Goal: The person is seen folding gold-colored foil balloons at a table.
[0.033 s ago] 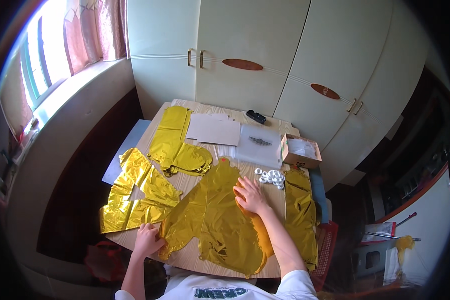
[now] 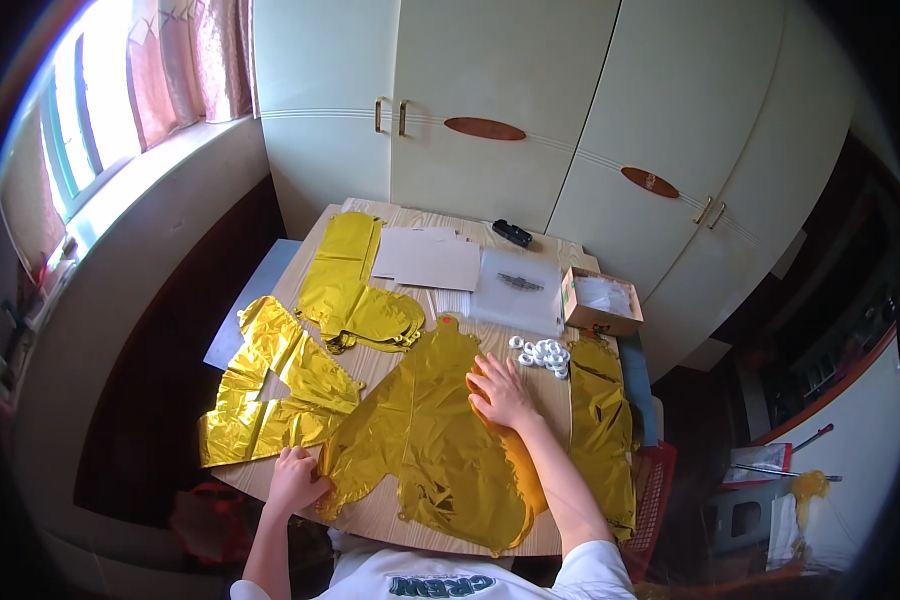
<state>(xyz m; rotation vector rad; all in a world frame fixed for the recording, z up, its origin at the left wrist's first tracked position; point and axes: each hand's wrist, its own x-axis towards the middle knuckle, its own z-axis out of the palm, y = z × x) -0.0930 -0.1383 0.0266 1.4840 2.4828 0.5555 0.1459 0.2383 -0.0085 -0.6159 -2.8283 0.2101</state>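
A large flat gold foil balloon (image 2: 410,420) lies spread across the middle of the table, its tip pointing away from me. My right hand (image 2: 502,392) rests on its right edge, fingers stretched out and slightly spread. Down at the near left table edge, my left hand (image 2: 298,482) is curled closed beside the balloon's lower left corner. Whatever its fingers may hold is hidden. A shinier foil balloon (image 2: 270,395) lies left of the large one, and a stack of folded gold foil balloons (image 2: 345,280) sits behind that. Another gold foil piece (image 2: 602,440) lies along the right side.
White rings (image 2: 542,356) lie in a pile beyond my right hand. Farther back are grey-white cards (image 2: 428,258), clear plastic bags (image 2: 518,290), a black object (image 2: 512,233) and an open cardboard box (image 2: 604,302). A red basket (image 2: 652,500) stands off the table's right edge.
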